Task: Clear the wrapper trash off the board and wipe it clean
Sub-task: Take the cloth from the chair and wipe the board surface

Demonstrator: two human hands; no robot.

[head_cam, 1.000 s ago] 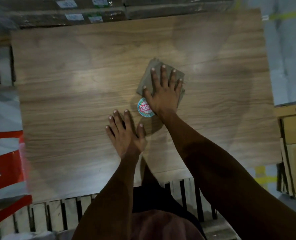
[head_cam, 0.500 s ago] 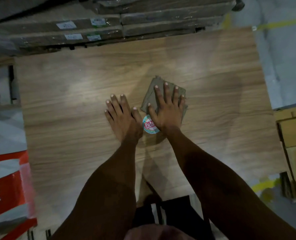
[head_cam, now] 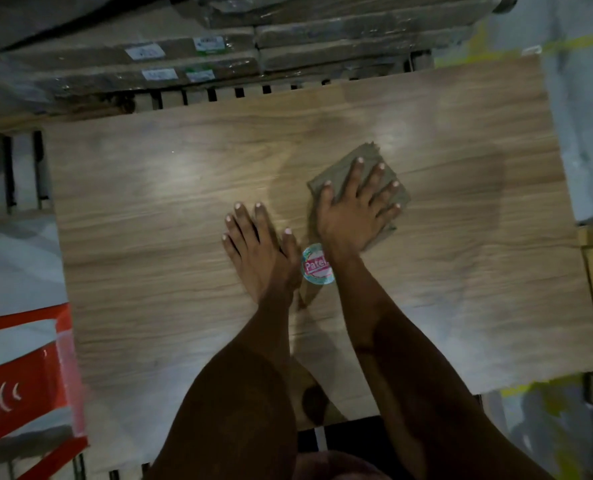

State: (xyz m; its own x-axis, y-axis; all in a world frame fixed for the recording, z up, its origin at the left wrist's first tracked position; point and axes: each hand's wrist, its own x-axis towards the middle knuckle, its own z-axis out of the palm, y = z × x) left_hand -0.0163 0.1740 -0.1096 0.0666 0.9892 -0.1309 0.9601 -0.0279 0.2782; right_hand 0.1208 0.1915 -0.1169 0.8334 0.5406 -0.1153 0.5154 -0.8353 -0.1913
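A large wood-grain board [head_cam: 184,209] fills the middle of the view. My right hand [head_cam: 350,209] lies flat, fingers spread, pressing a folded grey-green cloth [head_cam: 343,171] onto the board right of centre. My left hand [head_cam: 257,251] rests palm down on the bare board just left of it, holding nothing. Between my two wrists sits a round teal and pink sticker [head_cam: 317,266] on the board surface. No loose wrapper shows on the board.
Wrapped flat packs with white labels [head_cam: 219,53] are stacked beyond the board's far edge. A red frame [head_cam: 21,379] stands at the lower left. Slatted pallet wood [head_cam: 198,97] shows under the far edge. Grey floor with yellow lines [head_cam: 582,98] lies to the right.
My right hand has slid the cloth rightward and a little away across the board. My left hand has moved up beside the sticker and stays flat.
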